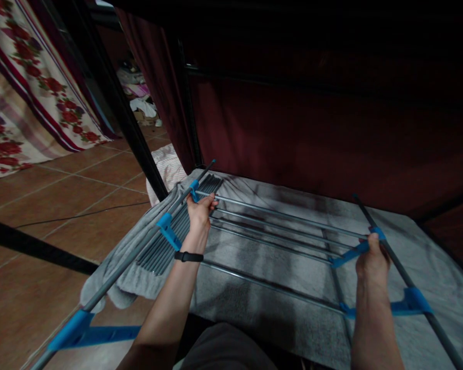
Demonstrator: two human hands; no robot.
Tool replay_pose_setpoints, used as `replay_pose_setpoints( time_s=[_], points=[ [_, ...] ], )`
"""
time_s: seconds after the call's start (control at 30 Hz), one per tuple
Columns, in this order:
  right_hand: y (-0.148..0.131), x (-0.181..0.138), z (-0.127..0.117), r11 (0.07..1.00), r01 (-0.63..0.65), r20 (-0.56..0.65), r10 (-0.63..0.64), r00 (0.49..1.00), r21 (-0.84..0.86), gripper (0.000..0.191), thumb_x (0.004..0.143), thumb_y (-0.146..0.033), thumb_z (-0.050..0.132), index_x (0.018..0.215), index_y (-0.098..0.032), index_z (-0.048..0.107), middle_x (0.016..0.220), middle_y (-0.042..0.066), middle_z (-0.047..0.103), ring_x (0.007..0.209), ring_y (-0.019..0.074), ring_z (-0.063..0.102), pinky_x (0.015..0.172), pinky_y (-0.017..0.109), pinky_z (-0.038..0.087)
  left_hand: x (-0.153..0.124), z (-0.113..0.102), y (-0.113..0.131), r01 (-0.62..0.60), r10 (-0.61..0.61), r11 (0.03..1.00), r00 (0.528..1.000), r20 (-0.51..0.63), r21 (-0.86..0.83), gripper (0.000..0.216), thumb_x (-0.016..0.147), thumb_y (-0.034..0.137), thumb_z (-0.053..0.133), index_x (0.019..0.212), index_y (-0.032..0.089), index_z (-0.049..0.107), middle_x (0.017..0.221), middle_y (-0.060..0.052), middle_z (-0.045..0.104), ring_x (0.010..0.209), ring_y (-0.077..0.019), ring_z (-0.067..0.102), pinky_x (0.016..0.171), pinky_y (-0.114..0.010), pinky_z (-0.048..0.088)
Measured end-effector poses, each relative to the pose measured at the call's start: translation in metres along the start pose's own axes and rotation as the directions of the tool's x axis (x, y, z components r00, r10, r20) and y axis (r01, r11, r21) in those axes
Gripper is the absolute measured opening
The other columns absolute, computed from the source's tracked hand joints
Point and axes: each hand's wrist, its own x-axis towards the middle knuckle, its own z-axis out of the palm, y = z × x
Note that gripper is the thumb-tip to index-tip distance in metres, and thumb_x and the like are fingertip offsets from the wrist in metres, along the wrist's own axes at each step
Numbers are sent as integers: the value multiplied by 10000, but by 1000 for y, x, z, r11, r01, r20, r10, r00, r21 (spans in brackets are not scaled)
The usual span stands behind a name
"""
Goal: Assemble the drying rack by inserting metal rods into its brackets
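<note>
Dark red cloth (293, 133) hangs behind the grey bedding (312, 331), and toward the left I see one black post (116, 103), the brown tiled floor (100, 185) and a flowered curtain (57, 97). Through the head camera, from my distant place, I look at the rack frame (270, 285), which is over this bedding, in front of the body. Its cross tubes run from left to right, sloping lower toward the right in my view, and I count five of them. The two side poles, a left pole (119, 271) and a right pole (400, 268), have their long axis pointing away from the body, each with one small blue cap at its far end. Along the left pole I count three blue joints, along the right pole two. My left hand (201, 208) pinches the far cross tube (281, 215) between thumb and fingers, close to the upper left joint (194, 187). My right hand (373, 259) is closed around the upper right joint (377, 234), thumb on top; how its hidden fingers lie, I cannot tell. Below the left hand, loose tubes (160, 259) lie side by side, roughly parallel to the left pole, too dense for exact counting. One dark wristband (188, 257) circles the left wrist.
</note>
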Motion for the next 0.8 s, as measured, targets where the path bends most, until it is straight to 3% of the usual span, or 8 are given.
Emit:
replay_pose_setpoints(
  time_s=[0.47, 0.8],
  points=[
    [2, 2, 1, 996, -19, -5, 20, 1000, 88, 271, 696, -406, 791, 810, -214, 638, 862, -39, 621, 802, 142, 603, 788, 299, 540, 2, 1, -2, -31, 31, 1000, 999, 17, -5, 757, 615, 135, 822, 1256, 203, 425, 689, 53, 662, 547, -116, 642, 514, -182, 420],
    [5, 4, -1, 999, 29, 10, -29, 1000, 22, 277, 732, -455, 761, 823, -226, 636, 874, -26, 630, 812, 176, 616, 773, 353, 552, 3, -1, -3, -35, 36, 999, 998, 45, -19, 804, 631, 124, 804, 1330, 194, 410, 705, 30, 683, 582, -116, 657, 536, -180, 435]
  ],
)
